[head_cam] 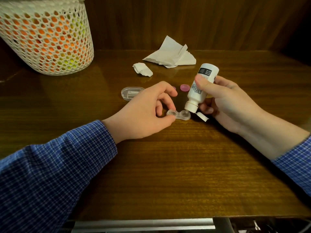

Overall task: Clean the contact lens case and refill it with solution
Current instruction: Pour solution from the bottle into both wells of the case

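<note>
A clear two-well contact lens case (181, 115) lies uncapped on the wooden table (168, 165). My left hand (144, 111) pinches its left well between thumb and fingers. My right hand (225, 101) grips a white solution bottle (201, 88), tipped nozzle-down so the nozzle sits over the right well. A pink cap (184, 87) lies behind the case; a second pink cap (174, 88) peeks out behind my left fingers, mostly hidden. A strip of label hangs loose near the bottle's neck.
A clear oval plastic box (130, 93) sits behind my left hand. A crumpled tissue piece (143, 69) and an unfolded tissue (171, 54) lie farther back. A white mesh basket (45, 36) stands at the back left. A wooden wall closes the back.
</note>
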Motion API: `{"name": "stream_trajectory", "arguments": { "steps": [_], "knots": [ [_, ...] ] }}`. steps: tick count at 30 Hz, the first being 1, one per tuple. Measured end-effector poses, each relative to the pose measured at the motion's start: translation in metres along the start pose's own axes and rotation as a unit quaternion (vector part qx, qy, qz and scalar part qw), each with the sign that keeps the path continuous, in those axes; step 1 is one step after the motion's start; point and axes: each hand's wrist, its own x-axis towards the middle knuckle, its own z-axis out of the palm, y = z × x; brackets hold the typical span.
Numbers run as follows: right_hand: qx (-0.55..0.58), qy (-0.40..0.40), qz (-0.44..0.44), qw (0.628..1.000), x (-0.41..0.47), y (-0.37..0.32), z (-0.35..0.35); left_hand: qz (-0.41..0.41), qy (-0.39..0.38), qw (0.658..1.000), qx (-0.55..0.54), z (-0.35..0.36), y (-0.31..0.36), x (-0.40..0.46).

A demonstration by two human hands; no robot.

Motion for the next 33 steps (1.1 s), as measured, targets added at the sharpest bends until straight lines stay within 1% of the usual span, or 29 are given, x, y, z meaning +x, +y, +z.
{"name": "stream_trajectory", "arguments": {
  "steps": [19, 27, 33],
  "knots": [
    [-0.018, -0.010, 0.006, 1.000, -0.0005, -0.0009, -0.0015, -0.001, -0.003, 1.000, -0.001, 0.0001, 0.0001, 0.0010],
    [0.035, 0.020, 0.033, 0.999, -0.0016, -0.0046, -0.0006, -0.002, -0.005, 1.000, 0.004, 0.0001, -0.0001, 0.0012],
    [0.009, 0.006, 0.022, 1.000, -0.0027, -0.0036, 0.0010, -0.005, -0.004, 1.000, 0.004, 0.0002, -0.0001, 0.0014]
  ]
}}
